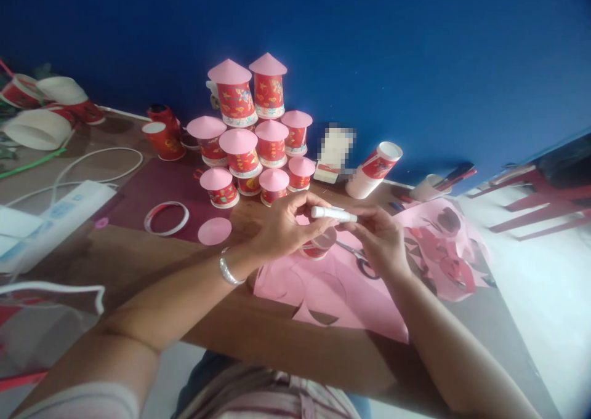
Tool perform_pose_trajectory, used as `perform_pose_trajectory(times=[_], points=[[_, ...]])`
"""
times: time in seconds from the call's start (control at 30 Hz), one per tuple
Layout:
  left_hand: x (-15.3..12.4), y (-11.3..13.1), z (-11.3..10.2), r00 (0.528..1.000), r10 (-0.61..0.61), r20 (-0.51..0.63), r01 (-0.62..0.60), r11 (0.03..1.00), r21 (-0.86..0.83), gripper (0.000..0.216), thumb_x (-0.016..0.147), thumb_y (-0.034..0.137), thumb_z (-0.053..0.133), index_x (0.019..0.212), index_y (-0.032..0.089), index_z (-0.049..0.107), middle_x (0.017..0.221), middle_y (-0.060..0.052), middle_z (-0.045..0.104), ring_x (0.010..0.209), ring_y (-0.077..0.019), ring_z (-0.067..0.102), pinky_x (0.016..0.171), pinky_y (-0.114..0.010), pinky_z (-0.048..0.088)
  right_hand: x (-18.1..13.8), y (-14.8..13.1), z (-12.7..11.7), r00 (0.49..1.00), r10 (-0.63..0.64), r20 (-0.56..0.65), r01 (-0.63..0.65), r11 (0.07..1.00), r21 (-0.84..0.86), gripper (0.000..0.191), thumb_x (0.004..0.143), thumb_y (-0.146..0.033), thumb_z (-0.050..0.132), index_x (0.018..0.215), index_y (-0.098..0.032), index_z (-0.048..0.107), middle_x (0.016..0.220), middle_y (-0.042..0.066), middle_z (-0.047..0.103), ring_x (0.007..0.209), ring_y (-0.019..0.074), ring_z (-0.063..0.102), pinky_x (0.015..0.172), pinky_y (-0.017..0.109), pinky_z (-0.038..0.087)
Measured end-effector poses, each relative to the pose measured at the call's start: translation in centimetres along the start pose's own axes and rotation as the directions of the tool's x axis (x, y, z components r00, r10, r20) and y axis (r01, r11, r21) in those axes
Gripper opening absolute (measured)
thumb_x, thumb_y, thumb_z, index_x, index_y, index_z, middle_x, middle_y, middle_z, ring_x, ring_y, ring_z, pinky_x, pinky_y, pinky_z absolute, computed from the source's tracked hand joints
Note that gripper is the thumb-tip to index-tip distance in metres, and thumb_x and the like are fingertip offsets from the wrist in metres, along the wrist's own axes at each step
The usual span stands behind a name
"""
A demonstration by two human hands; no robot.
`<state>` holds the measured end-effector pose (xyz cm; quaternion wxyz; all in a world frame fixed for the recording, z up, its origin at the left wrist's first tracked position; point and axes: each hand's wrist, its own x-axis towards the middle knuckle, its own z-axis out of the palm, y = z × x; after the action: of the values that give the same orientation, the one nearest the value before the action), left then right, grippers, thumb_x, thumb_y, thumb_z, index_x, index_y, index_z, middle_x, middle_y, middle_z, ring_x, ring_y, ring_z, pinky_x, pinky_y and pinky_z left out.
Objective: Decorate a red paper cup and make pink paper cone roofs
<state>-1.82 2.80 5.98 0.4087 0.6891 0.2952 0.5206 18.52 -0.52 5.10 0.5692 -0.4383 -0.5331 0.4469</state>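
A slim white tube (pixel 333 213), like a capped pen or glue tube, lies level between my hands above the table. My left hand (pixel 295 219) is closed on its left part with thumb and fingers. At the tube's right end, my right hand (pixel 376 231) pinches it. Below them a red paper cup (pixel 316 247) stands on a pink paper sheet (pixel 360 302), partly hidden by my hands. Beside the cup are dark-handled scissors (pixel 367 265), partly covered by my right hand. A pink paper disc (pixel 215 230) lies left of my left hand.
Red cups with pink cone roofs (pixel 237 151) stand stacked by the blue wall. A stack of cups (pixel 376 170) leans to their right. Pink paper scraps (pixel 447 253) lie at right, a white ring (pixel 167 218) at left. A white power strip (pixel 58 222) and cables sit far left.
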Motion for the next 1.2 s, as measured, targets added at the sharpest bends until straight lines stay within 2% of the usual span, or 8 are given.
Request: perform_pose_trajectory(times=[0.23,0.37,0.5,0.67,0.77,0.93,1.1,1.2], points=[[0.0,0.0,0.1,0.989,0.145,-0.001,-0.144,0.984,0.102,0.015,0.087,0.024,0.077,0.099,0.02,0.069,0.091,-0.002,0.072,0.082,-0.0128,0.067,0.074,-0.028,0.056,0.5,0.5,0.2,0.97,0.208,0.124,-0.229,0.953,0.2,0.03,0.08,-0.045,0.087,0.093,-0.02,0.075,0.073,0.0,0.074,0.06,0.0126,0.068,0.063,0.028,0.061],[0.0,0.1,0.1,0.999,0.043,0.006,-0.043,0.999,0.011,0.018,0.087,0.031,0.078,0.097,0.018,0.071,0.094,-0.005,0.076,0.084,-0.0148,0.07,0.075,-0.029,0.058,0.2,0.3,0.1,0.989,0.132,0.069,-0.142,0.975,0.172,0.033,0.078,-0.046,0.088,0.097,-0.023,0.076,0.074,0.0,0.075,0.061,0.0144,0.07,0.065,0.032,0.064],[0.3,0.3,0.3,0.991,-0.131,0.023,0.133,0.978,-0.162,0.025,0.081,0.037,0.084,0.093,0.017,0.073,0.088,-0.004,0.076,0.075,-0.0136,0.069,0.068,-0.027,0.058,-0.5,-0.4,0.4,0.998,-0.051,-0.022,0.049,0.998,-0.049,0.027,0.079,-0.04,0.087,0.097,-0.023,0.076,0.082,0.002,0.079,0.066,0.0187,0.074,0.065,0.036,0.066],[1.4,0.7,-0.8,0.976,-0.169,0.14,0.2,0.948,-0.248,0.028,0.083,0.036,0.083,0.101,0.018,0.072,0.089,-0.002,0.075,0.076,-0.0123,0.069,0.067,-0.025,0.057,-0.6,-0.6,0.4,0.983,-0.151,-0.104,0.139,0.984,-0.112,0.024,0.081,-0.035,0.087,0.099,-0.026,0.075,0.086,0.001,0.078,0.069,0.0185,0.075,0.068,0.037,0.066],[1.8,0.2,-3.0,0.97,-0.142,0.195,0.161,0.983,-0.087,0.038,0.084,0.033,0.081,0.117,0.018,0.07,0.099,-0.005,0.075,0.084,-0.0152,0.071,0.072,-0.028,0.059,0.1,-0.2,-0.2,0.981,-0.11,-0.161,0.105,0.994,-0.04,0.023,0.082,-0.036,0.086,0.098,-0.025,0.073,0.082,0.0,0.077,0.067,0.0165,0.073,0.067,0.034,0.065],[1.1,-2.2,-6.0,0.951,-0.142,0.276,0.013,0.906,0.423,0.014,0.089,0.023,0.071,0.102,0.019,0.075,0.096,-0.005,0.074,0.079,-0.0152,0.068,0.072,-0.029,0.055,1.0,0.7,-0.9,0.983,-0.051,-0.178,0.062,0.997,0.054,0.026,0.079,-0.038,0.088,0.095,-0.023,0.073,0.074,-0.002,0.074,0.063,0.0138,0.069,0.065,0.031,0.064],[-0.5,-4.4,-5.2,0.852,-0.191,0.488,-0.17,0.78,0.602,0.039,0.079,0.007,0.066,0.116,0.021,0.07,0.113,-0.008,0.067,0.103,-0.0232,0.067,0.087,-0.036,0.056,1.2,1.5,-0.8,0.989,0.04,-0.145,-0.03,0.997,0.075,0.028,0.078,-0.04,0.087,0.092,-0.022,0.071,0.071,-0.003,0.071,0.062,0.0133,0.067,0.063,0.03,0.063],[-1.1,-5.1,-4.3,0.832,-0.205,0.516,-0.184,0.775,0.604,0.037,0.077,0.0,0.058,0.104,0.021,0.071,0.106,-0.006,0.066,0.101,-0.0227,0.066,0.089,-0.037,0.054,1.3,1.9,-0.9,0.991,0.043,-0.128,-0.031,0.995,0.094,0.026,0.079,-0.038,0.086,0.093,-0.021,0.07,0.07,-0.003,0.069,0.063,0.0122,0.065,0.063,0.028,0.062]])
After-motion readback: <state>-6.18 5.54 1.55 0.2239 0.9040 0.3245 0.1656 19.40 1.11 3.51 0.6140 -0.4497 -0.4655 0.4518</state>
